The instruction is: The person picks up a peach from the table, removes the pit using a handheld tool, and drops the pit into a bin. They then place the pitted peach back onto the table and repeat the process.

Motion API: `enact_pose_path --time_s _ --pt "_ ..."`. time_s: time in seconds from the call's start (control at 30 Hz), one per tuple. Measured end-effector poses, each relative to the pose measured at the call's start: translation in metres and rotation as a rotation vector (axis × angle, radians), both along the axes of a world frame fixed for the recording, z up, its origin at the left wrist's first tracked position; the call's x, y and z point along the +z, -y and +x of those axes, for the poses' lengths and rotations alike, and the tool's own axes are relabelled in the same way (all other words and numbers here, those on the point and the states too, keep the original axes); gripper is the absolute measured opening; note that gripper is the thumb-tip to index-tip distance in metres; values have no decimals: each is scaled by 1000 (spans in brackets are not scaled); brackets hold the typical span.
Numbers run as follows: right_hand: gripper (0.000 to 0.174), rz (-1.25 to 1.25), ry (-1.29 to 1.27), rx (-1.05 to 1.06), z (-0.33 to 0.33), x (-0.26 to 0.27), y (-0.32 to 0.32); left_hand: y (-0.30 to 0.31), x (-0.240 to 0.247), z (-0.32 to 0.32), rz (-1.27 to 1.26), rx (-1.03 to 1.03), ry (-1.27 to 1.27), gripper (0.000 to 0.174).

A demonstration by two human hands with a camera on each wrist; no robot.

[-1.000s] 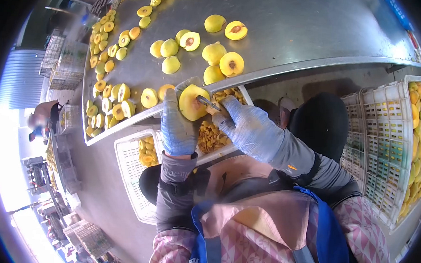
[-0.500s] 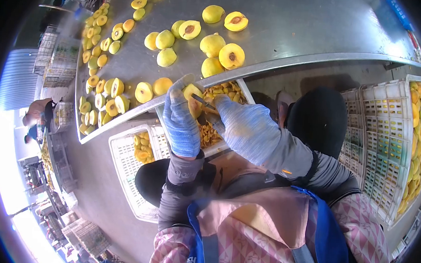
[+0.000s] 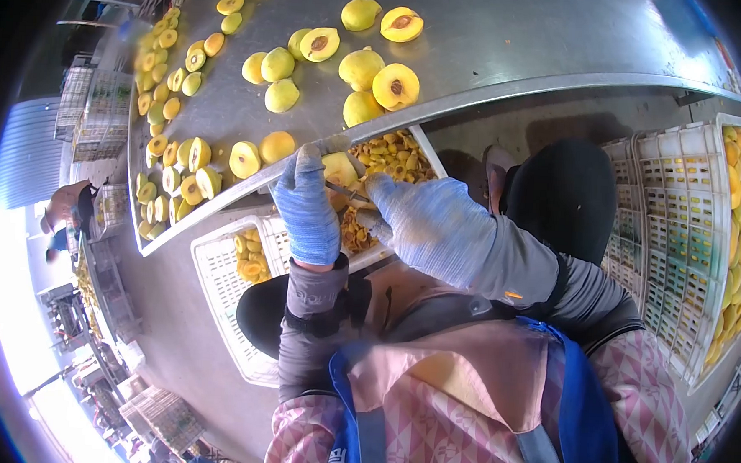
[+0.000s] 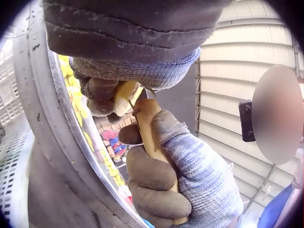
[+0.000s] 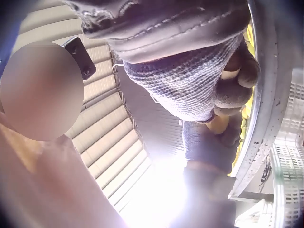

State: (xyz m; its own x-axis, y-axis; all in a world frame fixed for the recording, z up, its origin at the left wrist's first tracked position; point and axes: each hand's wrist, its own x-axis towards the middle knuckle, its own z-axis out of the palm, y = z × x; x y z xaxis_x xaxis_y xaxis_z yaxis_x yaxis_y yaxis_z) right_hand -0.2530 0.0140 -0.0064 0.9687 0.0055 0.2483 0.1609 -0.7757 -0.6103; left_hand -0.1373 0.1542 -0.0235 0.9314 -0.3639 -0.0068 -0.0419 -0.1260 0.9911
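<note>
Head view; left hand (image 3: 309,211) grips pale yellow cut fruit (image 3: 338,169); right hand (image 3: 438,228) grips tool (image 4: 150,128)

In the head view, your left hand (image 3: 309,210) in its blue knitted glove partly hid the rounded yellow fruit (image 3: 340,168); the top edge cropped the grey metal table (image 3: 498,41). Your right hand (image 4: 183,168), gloved likewise, partly covered the tan, rod-shaped handle (image 4: 149,113).

- my left hand (image 3: 309,207) plus my right hand (image 3: 438,228), so 2 total
- 1 wooden-handled tool (image 4: 150,128)
- 1 piece of fruit (image 3: 338,169) in my grip
- 10 bunched-up fruits (image 3: 320,51), 3 showing cut faces
- 1 metal table (image 3: 514,46)
- other table fruit (image 3: 199,153): too crowded for me to count
</note>
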Motion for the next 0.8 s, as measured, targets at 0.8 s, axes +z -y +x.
enact_pose_path --time_s 0.8 --pt "40 299 -189 137 2 -13 13 8 8 -9 2 -59 -157 35"
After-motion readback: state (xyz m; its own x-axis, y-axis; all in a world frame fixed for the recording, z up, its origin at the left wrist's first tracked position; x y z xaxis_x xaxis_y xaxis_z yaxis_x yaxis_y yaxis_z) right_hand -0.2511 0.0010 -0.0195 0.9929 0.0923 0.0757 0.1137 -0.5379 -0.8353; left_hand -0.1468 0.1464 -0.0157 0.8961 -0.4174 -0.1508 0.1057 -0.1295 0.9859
